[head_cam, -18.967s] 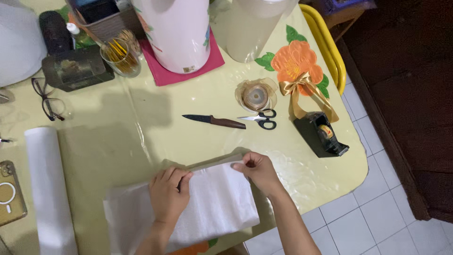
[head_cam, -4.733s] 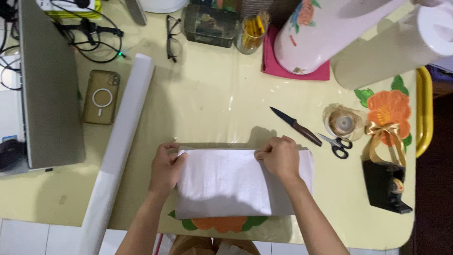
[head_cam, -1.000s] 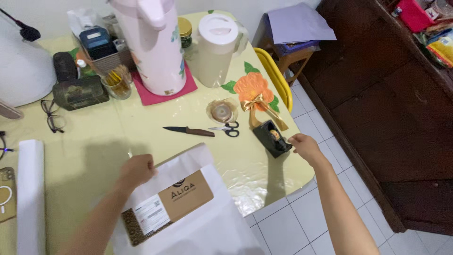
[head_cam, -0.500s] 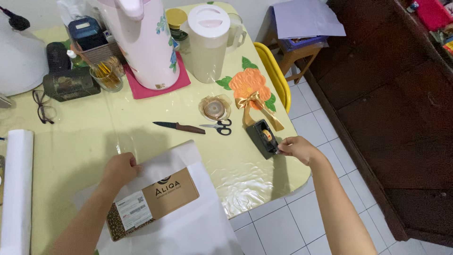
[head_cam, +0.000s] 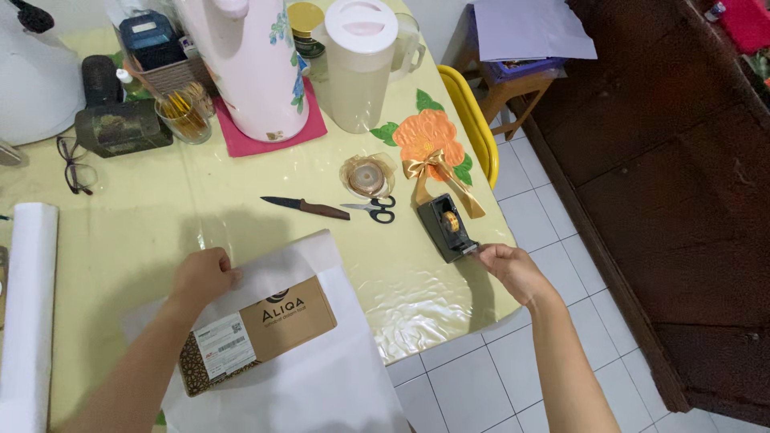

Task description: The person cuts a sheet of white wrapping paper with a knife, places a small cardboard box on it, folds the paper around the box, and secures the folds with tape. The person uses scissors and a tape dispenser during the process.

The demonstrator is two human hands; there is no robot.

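Left hand (head_cam: 202,275) presses flat, fingers loose, on the white paper (head_cam: 321,377) beside the brown box (head_cam: 257,333) lying on it at the tabletop (head_cam: 160,216) edge. Knife (head_cam: 305,207) and scissors (head_cam: 377,210) mid-table. Right hand (head_cam: 509,269) pinches at the black tape dispenser (head_cam: 445,227).

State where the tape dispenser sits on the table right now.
In the head view the black tape dispenser sits near the table's right edge, just right of the scissors and below the gold ribbon bow, with the right hand at its near end.
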